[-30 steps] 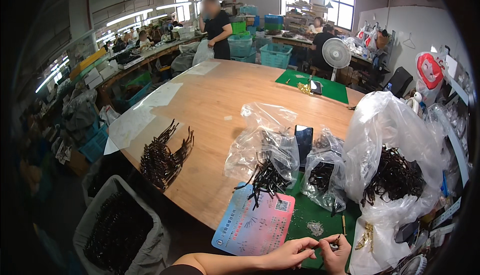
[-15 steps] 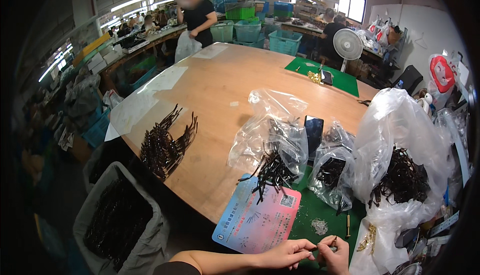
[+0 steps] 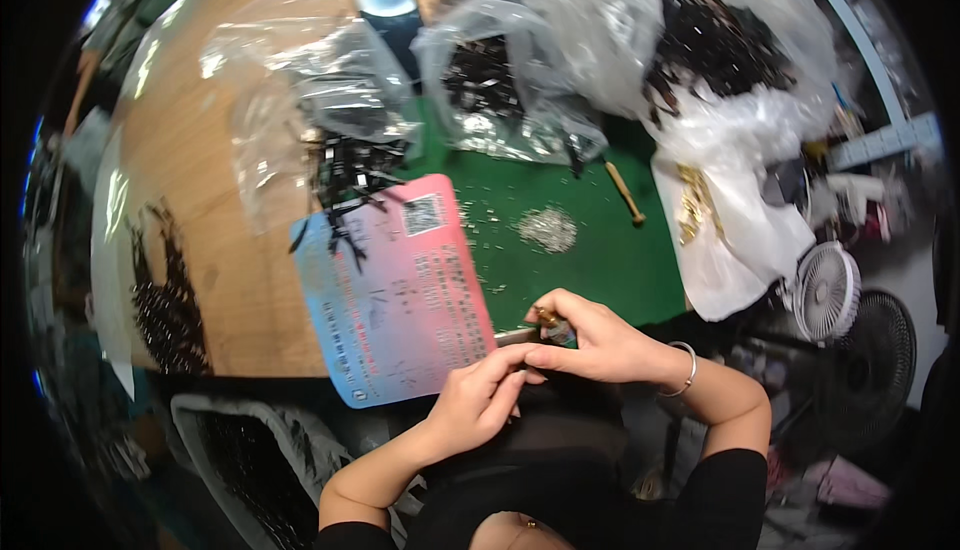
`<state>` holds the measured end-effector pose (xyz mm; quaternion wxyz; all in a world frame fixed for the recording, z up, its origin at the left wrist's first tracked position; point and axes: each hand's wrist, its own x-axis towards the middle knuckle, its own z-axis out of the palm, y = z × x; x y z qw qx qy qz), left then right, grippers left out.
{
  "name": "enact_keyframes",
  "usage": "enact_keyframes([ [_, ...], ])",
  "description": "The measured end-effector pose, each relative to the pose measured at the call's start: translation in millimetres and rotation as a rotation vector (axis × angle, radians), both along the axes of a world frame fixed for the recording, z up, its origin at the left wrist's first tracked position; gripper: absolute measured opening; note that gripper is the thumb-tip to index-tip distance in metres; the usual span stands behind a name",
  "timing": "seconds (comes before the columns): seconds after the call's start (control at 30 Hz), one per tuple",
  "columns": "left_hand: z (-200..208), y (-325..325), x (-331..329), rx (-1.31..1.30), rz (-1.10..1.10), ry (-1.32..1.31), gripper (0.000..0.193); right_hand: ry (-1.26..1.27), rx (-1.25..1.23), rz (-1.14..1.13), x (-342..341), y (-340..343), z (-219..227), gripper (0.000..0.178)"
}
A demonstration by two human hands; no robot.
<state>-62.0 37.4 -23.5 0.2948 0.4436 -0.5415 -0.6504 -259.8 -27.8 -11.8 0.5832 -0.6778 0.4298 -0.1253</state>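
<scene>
Left hand (image 3: 472,405) and right hand (image 3: 610,345) are together at the near edge of the worktop (image 3: 255,315), the left fingertips meeting the right thumb. Curled fingers of the right hand close around a small brassy-ended piece (image 3: 550,322), which sits between the index finger and thumb, its darker end mostly covered by the hand. Motion blurs the meeting point, so I cannot tell whether the left fingers pinch anything as well. A silvery bracelet (image 3: 688,370) circles the right wrist.

Just beyond the hands lies a green mat (image 3: 620,270), bearing a loose heap of tiny silvery pieces (image 3: 547,231), with others scattered to its left. A brass-coloured rod (image 3: 625,195) with a wider near end rests to the right of that heap. Left of the mat's bare part, a blue-and-pink printed sheet (image 3: 400,275) lies tilted, its right corner near the left hand. Black strips (image 3: 355,165) spill from a clear bag (image 3: 345,100) onto the sheet's far edge.

Farther back are a dark phone (image 3: 390,30), a smaller clear bag (image 3: 540,130) of black pieces, and a large bag (image 3: 595,35) with a dark tangle in it. Gold-coloured pieces (image 3: 697,210) lie on white plastic (image 3: 735,270) to the right, near a white fan (image 3: 828,293). A dark bundle (image 3: 165,300) rests at the worktop's left side.
</scene>
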Motion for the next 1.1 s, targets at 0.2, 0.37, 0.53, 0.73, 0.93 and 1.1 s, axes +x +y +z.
enact_keyframes([
  [0.2,-9,-19,11,0.098,0.268,0.026,0.029,0.501,-0.507,0.022,-27,-5,1,0.057],
  [0.37,-17,-23,-4,-0.032,0.251,-0.133,0.027,0.701,-0.585,0.075,-4,1,-10,0.068],
  [0.53,-32,-25,-1,0.023,0.336,-0.053,0.026,0.481,-0.509,-0.076,-20,-1,-4,0.053],
  [0.73,-29,-29,-6,-0.113,0.282,-0.180,0.026,0.445,-0.419,-0.004,-37,-11,0,0.040],
  [0.93,-41,-24,-7,-0.244,0.318,-0.206,0.027,0.568,-0.729,-0.108,-25,3,-17,0.038],
  [1.1,-42,-25,-8,-0.263,0.317,-0.222,0.027,0.608,-0.743,-0.114,-23,1,-22,0.040],
])
